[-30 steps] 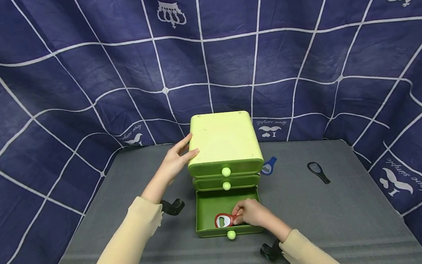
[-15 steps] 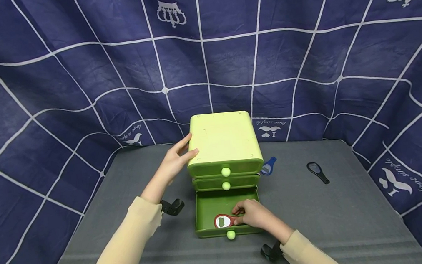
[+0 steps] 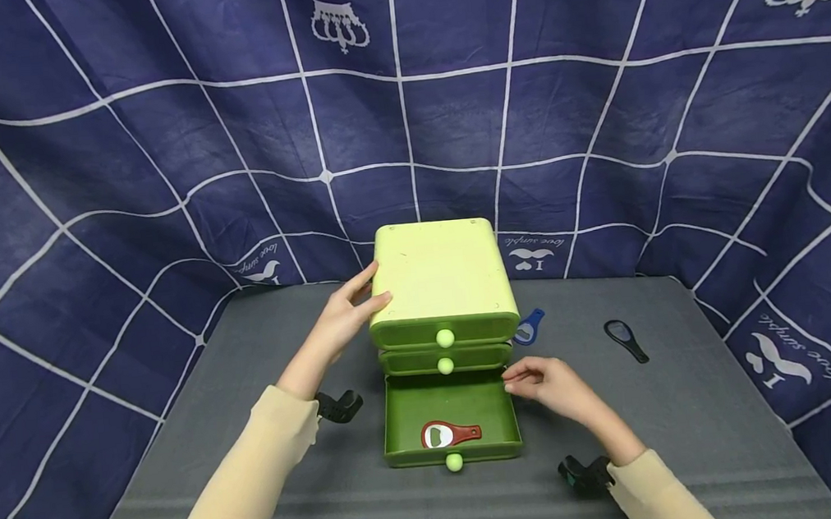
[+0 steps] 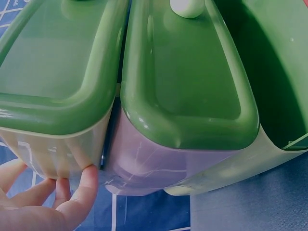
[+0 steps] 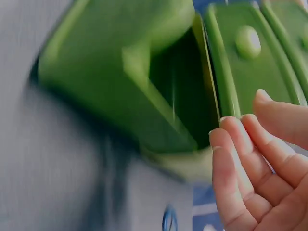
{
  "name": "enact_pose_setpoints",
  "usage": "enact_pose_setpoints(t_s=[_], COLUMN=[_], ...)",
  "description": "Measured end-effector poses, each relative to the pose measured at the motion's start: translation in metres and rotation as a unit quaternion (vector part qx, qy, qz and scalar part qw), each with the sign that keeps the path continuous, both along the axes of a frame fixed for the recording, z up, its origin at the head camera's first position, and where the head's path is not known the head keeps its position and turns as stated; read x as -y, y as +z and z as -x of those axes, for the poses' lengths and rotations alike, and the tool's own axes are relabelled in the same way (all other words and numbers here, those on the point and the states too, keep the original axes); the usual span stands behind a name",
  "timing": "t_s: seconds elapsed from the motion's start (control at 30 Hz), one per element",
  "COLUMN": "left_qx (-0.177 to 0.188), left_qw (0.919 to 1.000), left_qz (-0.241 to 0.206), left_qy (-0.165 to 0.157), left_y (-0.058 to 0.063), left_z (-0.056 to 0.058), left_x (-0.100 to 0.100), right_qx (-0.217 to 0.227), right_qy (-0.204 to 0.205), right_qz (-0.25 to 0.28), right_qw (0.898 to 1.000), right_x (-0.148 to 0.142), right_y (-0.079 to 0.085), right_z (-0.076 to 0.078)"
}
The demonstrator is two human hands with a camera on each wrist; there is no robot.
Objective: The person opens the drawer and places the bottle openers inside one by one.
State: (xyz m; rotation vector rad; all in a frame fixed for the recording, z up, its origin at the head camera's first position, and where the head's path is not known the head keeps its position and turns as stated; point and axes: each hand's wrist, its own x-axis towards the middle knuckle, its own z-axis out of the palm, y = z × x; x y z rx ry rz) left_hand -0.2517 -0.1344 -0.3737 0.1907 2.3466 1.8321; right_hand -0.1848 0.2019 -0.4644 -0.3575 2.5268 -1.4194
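A small chest of drawers with a pale yellow-green top stands in the middle of the head view. Its bottom drawer is pulled out, and a red bottle opener lies flat inside near the front. My left hand rests on the chest's left side; the left wrist view shows its fingertips against the upper casing. Just beyond the drawer's right wall is my right hand, holding nothing. In the right wrist view its fingers are loosely extended beside the drawer fronts.
To the right of the chest lies a blue bottle opener, partly behind it. A black bottle opener lies farther right on the grey table. A blue curtain with white lines surrounds the table.
My right hand has let go of the red bottle opener, leaving it in the drawer, and has moved up and right out of it. The left hand has stayed in place.
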Motion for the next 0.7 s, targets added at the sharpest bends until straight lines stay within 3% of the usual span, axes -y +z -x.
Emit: enact_pose_setpoints(t_s=[0.23,0.43,0.5,0.7], left_qx=[0.0,0.001,0.001,0.001], left_qw=[1.0,1.0,1.0,1.0], left_qz=[0.002,0.0,0.001,0.003], left_qy=[0.001,0.0,0.001,-0.005], left_y=[0.001,0.004,0.004,0.002], left_z=[0.001,0.002,0.001,0.0], left_x=[0.0,0.001,0.001,0.002], right_qx=[0.004,-0.019,-0.03,-0.058], right_qy=[-0.134,-0.227,-0.259,-0.371], right_qz=[-0.048,-0.098,-0.118,-0.16], right_qw=[0.99,0.969,0.958,0.913], right_x=[-0.06,-0.106,-0.117,-0.148], right_y=[-0.009,-0.025,-0.027,-0.037], right_z=[0.013,0.021,0.023,0.026])
